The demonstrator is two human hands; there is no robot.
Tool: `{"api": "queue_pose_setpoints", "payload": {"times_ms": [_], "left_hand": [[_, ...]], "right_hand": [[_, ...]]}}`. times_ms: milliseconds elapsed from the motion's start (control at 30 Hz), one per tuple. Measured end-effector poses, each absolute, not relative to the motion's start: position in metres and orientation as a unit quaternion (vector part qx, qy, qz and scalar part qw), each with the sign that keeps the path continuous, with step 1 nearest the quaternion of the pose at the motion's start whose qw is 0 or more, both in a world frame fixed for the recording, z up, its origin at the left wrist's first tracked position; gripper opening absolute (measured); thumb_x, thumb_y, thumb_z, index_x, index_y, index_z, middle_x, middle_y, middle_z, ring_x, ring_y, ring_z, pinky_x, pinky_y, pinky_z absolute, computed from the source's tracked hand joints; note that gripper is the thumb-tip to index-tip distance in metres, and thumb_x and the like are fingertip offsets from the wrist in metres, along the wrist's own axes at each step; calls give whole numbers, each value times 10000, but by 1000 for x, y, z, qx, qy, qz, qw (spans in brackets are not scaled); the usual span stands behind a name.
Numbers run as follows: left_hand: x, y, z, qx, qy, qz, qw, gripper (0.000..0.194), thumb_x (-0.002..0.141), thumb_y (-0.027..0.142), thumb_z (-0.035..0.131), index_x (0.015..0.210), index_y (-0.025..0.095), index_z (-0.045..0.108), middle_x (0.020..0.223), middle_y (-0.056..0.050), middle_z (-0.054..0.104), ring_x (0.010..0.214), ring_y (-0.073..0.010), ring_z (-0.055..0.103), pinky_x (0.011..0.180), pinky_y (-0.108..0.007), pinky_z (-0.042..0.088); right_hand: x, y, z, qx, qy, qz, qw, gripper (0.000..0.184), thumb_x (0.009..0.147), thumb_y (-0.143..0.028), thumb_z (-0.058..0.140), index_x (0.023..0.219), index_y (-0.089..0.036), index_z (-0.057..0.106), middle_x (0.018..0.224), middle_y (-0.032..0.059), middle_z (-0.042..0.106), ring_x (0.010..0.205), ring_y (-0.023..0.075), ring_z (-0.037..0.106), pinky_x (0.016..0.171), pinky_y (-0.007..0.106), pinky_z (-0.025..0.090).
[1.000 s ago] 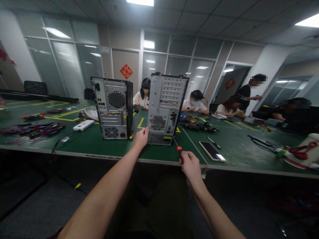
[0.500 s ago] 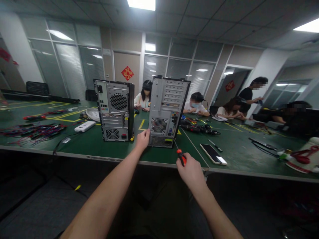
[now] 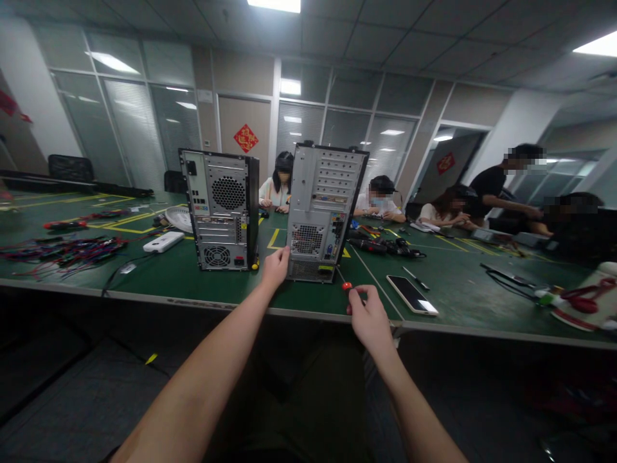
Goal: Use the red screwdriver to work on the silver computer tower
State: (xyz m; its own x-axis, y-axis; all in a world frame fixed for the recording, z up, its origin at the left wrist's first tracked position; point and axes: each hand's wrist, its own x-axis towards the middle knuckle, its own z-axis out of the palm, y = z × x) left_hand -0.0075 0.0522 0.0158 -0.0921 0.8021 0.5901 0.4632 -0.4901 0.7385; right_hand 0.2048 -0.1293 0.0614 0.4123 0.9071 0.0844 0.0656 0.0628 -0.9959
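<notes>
Slanting forward-left | screwdriver point(image 3: 346, 287) in right grip point(image 3: 372, 319) | shaft toward taller tower point(image 3: 315, 215)

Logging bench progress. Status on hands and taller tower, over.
Left hand at taller tower, lower edge. Right hand holding screwdriver, shaft toward tower's lower corner. Phone beside right hand, apart.

We look into a dim, greyish room lit from overhead: one ceiling panel point(image 3: 274, 5) glares white at the top centre, another light point(image 3: 598, 45) at the upper right. Reflections streak the glass partition point(image 3: 116, 116) at upper left, and a white glint sits on the smartphone point(image 3: 407, 289). Near-black shadow swallows the floor point(image 3: 87, 411) along the bottom. Flat light leaves the ports soft on the central computer tower point(image 3: 303, 186); we barely make out the screwdriver point(image 3: 346, 286) shaft. Wide-angle distortion leans the left pillar point(image 3: 43, 96) outward, and the wire tangle point(image 3: 62, 251) blurs.
</notes>
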Motion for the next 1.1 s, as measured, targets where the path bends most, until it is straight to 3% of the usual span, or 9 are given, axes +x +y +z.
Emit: {"api": "queue_pose_setpoints", "payload": {"times_ms": [100,300,467,567,600,667,800,967,1100], "left_hand": [[-7,52,16,654,481,562,157,582,1056,581,356,881,177,737,890,-123,767,845,-255,685,754,-317,458],[-7,53,16,656,483,562,144,585,1053,586,338,824,188,701,848,-110,743,836,-247,670,753,-310,431],[-8,54,14,658,477,561,158,568,1055,580,349,864,184,709,861,-90,751,839,-228,668,738,-290,432],[-8,55,13,657,478,560,161,563,1056,578,358,871,185,716,870,-88,758,852,-229,673,737,-285,440],[-8,55,13,657,478,560,163,563,1056,579,359,872,186,718,874,-88,759,856,-230,675,738,-285,441],[-8,55,13,657,476,561,164,564,1054,581,359,875,187,721,879,-91,758,860,-234,676,740,-288,442],[-8,55,13,656,481,560,157,565,1054,581,351,878,193,722,883,-93,754,860,-237,672,752,-293,444],[-7,53,16,656,489,555,152,567,1053,580,342,854,198,711,862,-89,745,847,-236,664,754,-290,437],[-8,51,18,657,484,557,152,564,1052,574,349,849,192,710,866,-99,748,846,-241,666,757,-296,438]], "right_hand": [[203,-127,53,-527,-354,432,641,286,911,-507,602,904,-257,464,605,-72,519,412,77,283,423,190,198],[198,-131,53,-453,-339,506,652,313,879,-507,579,818,-225,456,667,-58,468,442,34,178,399,161,201],[208,-129,48,-503,-399,431,633,401,729,-450,788,840,-243,463,664,-91,479,446,44,276,431,184,237],[217,-131,48,-550,-434,377,606,299,720,-315,803,841,-236,542,648,-79,498,516,101,426,504,224,308],[219,-133,49,-576,-459,340,585,229,736,-256,788,821,-222,578,677,-47,548,576,126,488,546,243,338],[220,-138,53,-674,-584,96,441,65,904,-262,650,932,-205,641,793,22,627,704,181,593,636,282,387],[216,-144,60,-701,-668,-155,195,247,1051,-290,478,1209,-166,621,956,139,692,760,251,685,599,304,362],[217,-140,69,-688,-696,-181,98,198,1053,-287,487,1174,-164,584,876,128,712,714,257,715,582,284,360],[217,-137,72,-731,-654,-85,173,198,1043,-327,508,1140,-170,579,817,105,715,724,263,706,641,304,380]]}}
